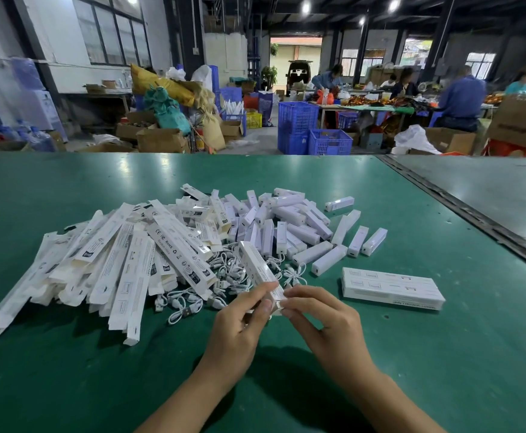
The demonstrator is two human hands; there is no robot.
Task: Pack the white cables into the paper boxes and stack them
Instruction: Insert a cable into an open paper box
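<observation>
While the left hand [240, 323] and right hand [327, 320] both pinch the near end of one paper box [255, 264], slim, white, printed, its long axis runs away, tilted left; white cables [230, 278] lie loose just beyond, nearer the left; flat boxes [121, 264] heaped further left; packed stack [393, 287] right on the bench [380, 370].

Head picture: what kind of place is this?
Most likely a packing workshop or small factory. Flat paper boxes and white cables are heaped on a green table, blue crates stand on the floor, and other people work behind.
</observation>
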